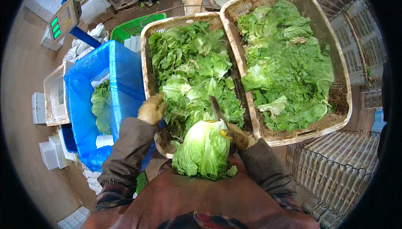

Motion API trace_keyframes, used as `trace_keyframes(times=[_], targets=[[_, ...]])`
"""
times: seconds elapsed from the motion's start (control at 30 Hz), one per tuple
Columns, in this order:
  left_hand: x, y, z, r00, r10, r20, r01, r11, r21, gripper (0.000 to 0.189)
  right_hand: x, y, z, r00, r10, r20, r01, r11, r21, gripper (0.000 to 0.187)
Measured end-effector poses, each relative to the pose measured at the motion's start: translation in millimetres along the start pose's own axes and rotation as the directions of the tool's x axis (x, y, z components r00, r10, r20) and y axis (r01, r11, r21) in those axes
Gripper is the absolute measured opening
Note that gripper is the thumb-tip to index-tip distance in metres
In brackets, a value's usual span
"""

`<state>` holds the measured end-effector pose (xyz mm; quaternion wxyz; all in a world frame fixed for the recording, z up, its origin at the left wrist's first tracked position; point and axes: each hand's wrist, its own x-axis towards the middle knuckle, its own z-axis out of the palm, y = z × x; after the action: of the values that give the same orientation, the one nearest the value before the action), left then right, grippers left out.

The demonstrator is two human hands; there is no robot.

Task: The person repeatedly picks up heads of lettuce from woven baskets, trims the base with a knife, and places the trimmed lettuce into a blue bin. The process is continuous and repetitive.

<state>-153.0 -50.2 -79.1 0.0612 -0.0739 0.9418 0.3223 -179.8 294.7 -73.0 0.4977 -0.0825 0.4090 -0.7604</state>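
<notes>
My right hand [239, 137], in a stained yellowish glove, holds a knife [216, 107] with its blade pointing up and away from me. The same hand rests against the right side of a head of leafy lettuce [201, 153]. That head stands in front of my apron [201, 194], its pale cut base upward and leaves down. My left hand [153, 108], gloved and blurred, hovers by the left rim of the middle crate [145, 62], its fingers curled; whether they hold anything is unclear. Loose lettuce leaves [191, 59] fill much of this crate.
A second crate [345, 103] of lettuce leaves adjoins on the right. At left stands a blue-lined bin [125, 69] with lettuce [102, 109] inside. Beyond it are a scale display [64, 20] and a green crate [135, 25]. Stacked plastic crates [336, 160] stand at right.
</notes>
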Motion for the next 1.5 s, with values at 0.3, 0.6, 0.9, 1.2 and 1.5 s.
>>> trace_keyframes(times=[0.3,0.6,0.9,1.2,1.5], targets=[[-40.5,99.5,10.6,0.910,0.008,0.414,0.290,0.701,-0.651,0.020,-0.9,37.1,-73.5,1.000,-0.012,0.008,0.011,0.995,0.100,0.040],[-31.9,72.8,44.9,0.986,0.096,0.138,-0.009,0.848,-0.531,0.113,9.7,-19.3,-77.7,0.959,-0.249,-0.133,0.171,0.888,-0.427,0.042],[-18.2,54.5,69.4,0.886,0.259,0.385,0.420,-0.094,-0.903,0.098,82.7,-166.4,-31.6,0.999,-0.051,0.010,0.031,0.429,-0.903,0.041],[-53.1,29.2,13.6,0.983,-0.113,0.144,0.163,0.189,-0.968,0.103,152.6,-109.7,80.0,0.952,-0.036,0.303,0.298,0.321,-0.899,0.083],[-154.5,-121.7,-121.5,0.890,-0.447,-0.088,-0.031,0.132,-0.991,0.108,194.8,-16.6,0.8,0.889,-0.152,-0.431,-0.452,-0.149,-0.879,0.071]])
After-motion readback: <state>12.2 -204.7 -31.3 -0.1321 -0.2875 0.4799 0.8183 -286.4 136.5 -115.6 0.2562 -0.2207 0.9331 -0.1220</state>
